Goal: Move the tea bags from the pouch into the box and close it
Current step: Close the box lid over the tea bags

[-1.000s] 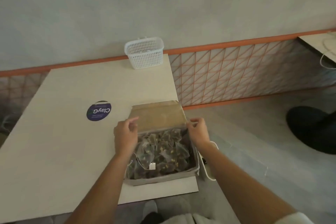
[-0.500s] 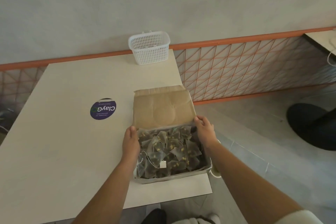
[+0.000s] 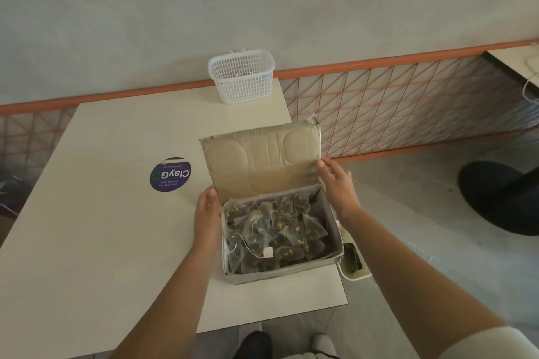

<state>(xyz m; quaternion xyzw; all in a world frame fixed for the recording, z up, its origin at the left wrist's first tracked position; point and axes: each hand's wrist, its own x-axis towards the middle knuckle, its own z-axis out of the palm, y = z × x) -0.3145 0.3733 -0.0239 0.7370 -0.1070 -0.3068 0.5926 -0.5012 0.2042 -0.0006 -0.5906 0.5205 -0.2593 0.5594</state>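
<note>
- The left hand (image 3: 207, 214) is laid flat vs. the left wall of the cardboard box (image 3: 328, 208), fingers straight, nothing gripped.
- The right hand (image 3: 338, 183) is held loose by the right edge of the lid (image 3: 259, 162), fingertips touching or just beside it; can't tell which. Nothing is pinched.
- The tea bags (image 3: 274, 230) are seen piled inside the box, approx. to the rim. No pouch is seen.
- The box is set near the right edge of the table (image 3: 102, 213).
- The lid is stood up, tilted back. It looks thin, light, bendy, so it's prob. best held at the far corners and folded down slowly.
- The bags look soft, so a gentle press should be fine.
</note>
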